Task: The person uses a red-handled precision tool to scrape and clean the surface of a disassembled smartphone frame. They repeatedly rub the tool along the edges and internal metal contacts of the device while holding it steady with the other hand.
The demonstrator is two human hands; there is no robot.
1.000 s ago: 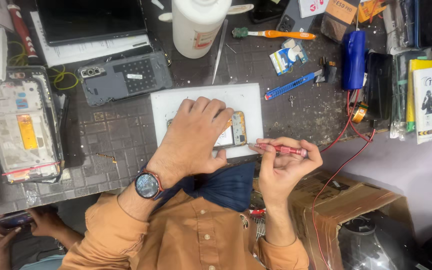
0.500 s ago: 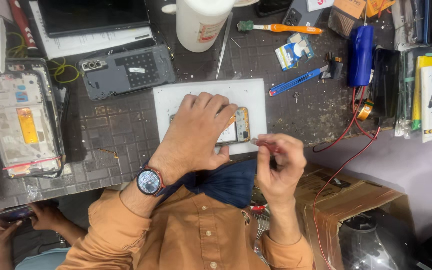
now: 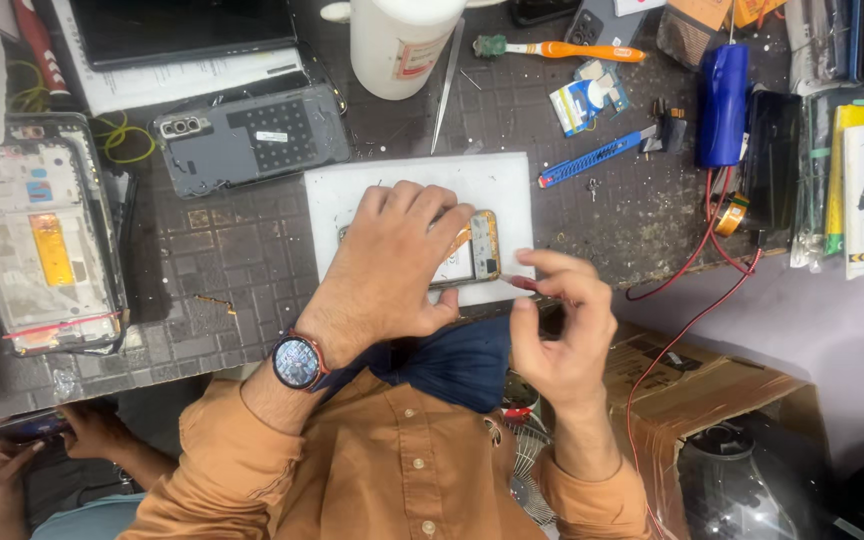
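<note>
While left hand (image 3: 392,265) covers phone (image 3: 480,247) — right hand (image 3: 562,335) beside

I'm at my phone repair bench: an opened phone frame (image 3: 37,235), a loose back cover (image 3: 252,135), a screwdriver (image 3: 562,48), tweezers (image 3: 447,85) and wires (image 3: 697,260) lie around.

White mat (image 3: 492,185), orange shirt (image 3: 382,480), blue cutter (image 3: 592,160)

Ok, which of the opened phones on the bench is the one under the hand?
The small one on the white mat, its end showing past the left hand. The white-framed one and grey back lie untouched further left.
</note>
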